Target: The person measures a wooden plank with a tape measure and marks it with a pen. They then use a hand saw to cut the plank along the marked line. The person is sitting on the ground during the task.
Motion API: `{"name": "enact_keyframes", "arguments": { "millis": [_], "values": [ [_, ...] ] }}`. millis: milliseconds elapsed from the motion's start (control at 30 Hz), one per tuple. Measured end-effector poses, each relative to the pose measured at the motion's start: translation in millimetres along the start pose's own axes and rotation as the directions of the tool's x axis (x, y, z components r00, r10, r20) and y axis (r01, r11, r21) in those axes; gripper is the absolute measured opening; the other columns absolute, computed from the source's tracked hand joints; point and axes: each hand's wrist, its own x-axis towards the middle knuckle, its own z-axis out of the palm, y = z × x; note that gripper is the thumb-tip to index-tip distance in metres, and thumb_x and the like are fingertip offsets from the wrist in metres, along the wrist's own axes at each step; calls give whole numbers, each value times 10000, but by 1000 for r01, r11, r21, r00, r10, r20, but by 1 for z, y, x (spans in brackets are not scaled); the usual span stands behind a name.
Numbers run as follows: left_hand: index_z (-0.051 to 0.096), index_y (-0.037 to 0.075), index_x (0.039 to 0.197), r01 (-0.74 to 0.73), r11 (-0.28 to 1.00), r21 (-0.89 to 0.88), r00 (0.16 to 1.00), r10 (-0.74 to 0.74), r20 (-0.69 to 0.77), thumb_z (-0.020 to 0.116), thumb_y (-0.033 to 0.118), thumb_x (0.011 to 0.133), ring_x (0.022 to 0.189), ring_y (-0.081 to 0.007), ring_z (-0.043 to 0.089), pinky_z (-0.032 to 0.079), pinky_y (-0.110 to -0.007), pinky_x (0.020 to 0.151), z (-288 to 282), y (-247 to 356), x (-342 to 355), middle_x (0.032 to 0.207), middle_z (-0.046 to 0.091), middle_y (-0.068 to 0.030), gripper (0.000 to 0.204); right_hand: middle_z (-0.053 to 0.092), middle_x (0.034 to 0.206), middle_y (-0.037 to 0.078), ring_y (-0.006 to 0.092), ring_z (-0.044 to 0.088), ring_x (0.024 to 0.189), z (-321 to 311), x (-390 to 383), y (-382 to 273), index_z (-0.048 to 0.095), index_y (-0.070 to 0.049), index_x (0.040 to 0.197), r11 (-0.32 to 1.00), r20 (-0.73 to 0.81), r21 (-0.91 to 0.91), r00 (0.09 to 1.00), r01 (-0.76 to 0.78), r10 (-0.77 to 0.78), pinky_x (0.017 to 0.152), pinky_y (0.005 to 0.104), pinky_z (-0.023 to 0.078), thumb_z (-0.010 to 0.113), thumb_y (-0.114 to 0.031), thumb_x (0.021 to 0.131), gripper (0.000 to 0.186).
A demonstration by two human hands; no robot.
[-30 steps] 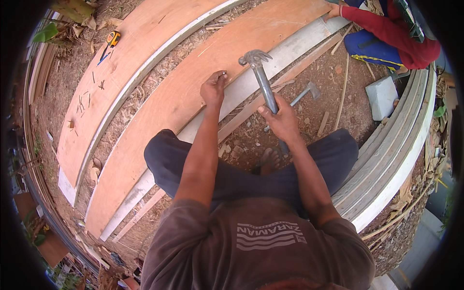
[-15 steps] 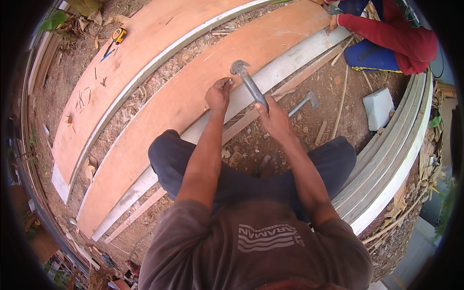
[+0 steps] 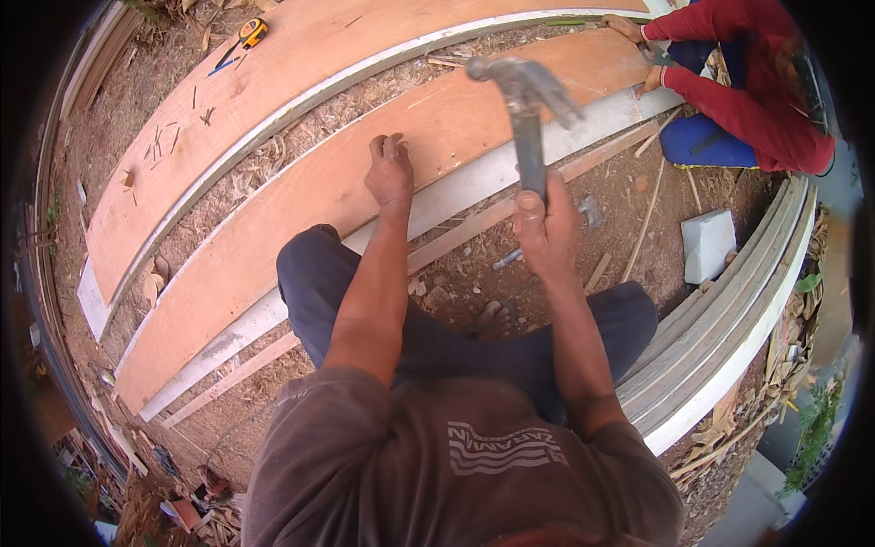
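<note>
My right hand (image 3: 545, 228) grips a claw hammer (image 3: 527, 128) by its handle, its blurred metal head raised over a long curved plywood board (image 3: 228, 264). My left hand (image 3: 390, 173) is on that board, fingers curled together; whatever they hold is too small to make out. Small nails or marks dot the plywood to its right. A white-faced strip (image 3: 465, 187) lies along the board's near edge. Below my right hand a second metal tool (image 3: 591, 211), perhaps a hatchet, lies on the dirt, partly hidden.
Another curved board (image 3: 164, 228) bears a yellow tape measure (image 3: 253, 35), blue pencil and scattered nails. A co-worker (image 3: 747, 109) in red sleeves crouches upper right, hands on the board's far end. Stacked curved boards (image 3: 720, 328) and a white block (image 3: 709, 244) lie right; wooden sticks are on the dirt.
The hammer has risen and swung right with my right hand, after dipping toward my left hand. My left hand has moved slightly left along the board. The co-worker's hands have shifted.
</note>
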Motion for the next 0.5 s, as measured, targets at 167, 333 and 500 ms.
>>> {"name": "enact_keyframes", "arguments": {
  "millis": [167,333,500],
  "values": [
    [622,210,1257,-19,991,134,997,9,79,559,277,992,847,-289,710,573,-450,655,3,-15,-3,1262,594,-13,281,649,826,166,340,636,714,15,2,49,564,25,1174,974,-17,80,977,214,-213,662,443,503,592,-457,999,514],
    [592,208,1342,-82,974,212,993,63,97,525,277,1001,857,-262,714,579,-427,676,10,-15,0,1412,557,6,355,600,746,77,191,595,649,15,23,58,528,-11,1171,859,293,-511,940,0,175,555,354,465,570,-471,1013,488],
    [600,214,1347,-115,966,233,993,108,41,530,272,997,841,-247,717,585,-389,694,10,-19,-2,1443,552,10,362,581,782,39,199,569,607,4,14,54,555,-109,1122,947,-20,306,995,97,-96,553,346,486,613,-510,985,427]
  ]
}}
